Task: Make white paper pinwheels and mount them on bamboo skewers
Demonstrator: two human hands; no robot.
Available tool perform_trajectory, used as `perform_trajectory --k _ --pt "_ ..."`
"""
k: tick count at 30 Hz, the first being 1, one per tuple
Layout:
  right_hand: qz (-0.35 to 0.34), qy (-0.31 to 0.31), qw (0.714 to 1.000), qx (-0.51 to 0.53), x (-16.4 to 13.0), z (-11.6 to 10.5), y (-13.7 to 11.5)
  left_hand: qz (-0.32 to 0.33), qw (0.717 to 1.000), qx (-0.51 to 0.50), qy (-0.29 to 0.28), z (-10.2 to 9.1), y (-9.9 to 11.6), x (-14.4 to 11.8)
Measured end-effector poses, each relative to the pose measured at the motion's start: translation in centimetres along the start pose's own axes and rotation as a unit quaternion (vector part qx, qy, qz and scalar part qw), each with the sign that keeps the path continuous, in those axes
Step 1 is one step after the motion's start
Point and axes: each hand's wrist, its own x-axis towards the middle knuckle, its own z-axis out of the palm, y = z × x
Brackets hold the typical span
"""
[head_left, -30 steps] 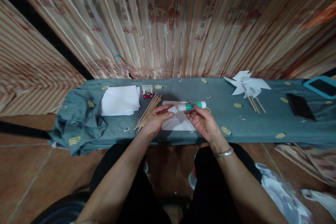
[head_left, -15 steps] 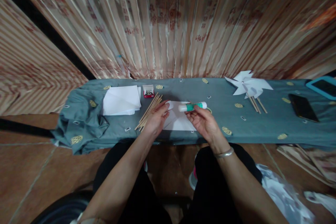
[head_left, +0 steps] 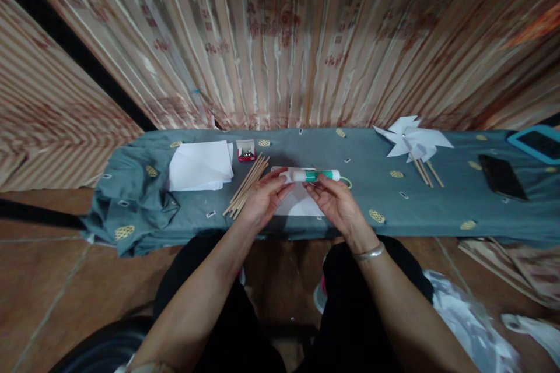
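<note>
My right hand (head_left: 335,198) is closed around the green-and-white glue stick (head_left: 311,175), which lies level above the cloth. My left hand (head_left: 268,195) pinches the small white cap (head_left: 285,176) against the glue stick's left end. Whether the cap is seated on the tube I cannot tell. Under both hands lies a sheet of white paper (head_left: 298,203), partly covered by them. Thin wooden sticks (head_left: 245,185) rest just left of the paper, close to my left hand.
A stack of white paper (head_left: 200,166) and a small red box of metal pins (head_left: 245,150) sit to the left. On the right are white paper pinwheels (head_left: 411,139) on sticks, a black phone (head_left: 503,178) and a blue-framed device (head_left: 536,143). A patterned green cloth (head_left: 371,186) covers the table.
My hands have come together. The cap in my left hand has met the left end of the glue stick, which my right hand has shifted slightly left.
</note>
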Motion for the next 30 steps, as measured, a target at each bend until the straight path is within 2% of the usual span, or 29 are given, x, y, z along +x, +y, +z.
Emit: perform_trajectory --k 7,15,21,25,30 --pt "-0.005 -0.003 1.0 -0.022 0.1 -0.2 0.2 0.003 1.0 0.0 -0.003 0.1 0.0 -0.2" --pt "-0.023 -0.008 0.996 -0.081 -0.1 -0.1 0.3 0.082 0.995 0.054 0.002 -0.5 -0.4 0.1" --pt "-0.003 -0.001 0.996 -0.084 0.0 0.2 0.6 0.114 0.986 0.118 0.018 -1.2 -0.4 0.0" --pt "0.013 -0.008 0.997 -0.075 0.0 0.6 1.2 0.141 0.974 0.177 0.022 -1.8 -0.4 -0.1" --pt "0.057 -0.012 0.995 -0.082 0.3 0.9 2.7 0.178 0.944 0.278 0.0 -2.9 -0.1 0.0"
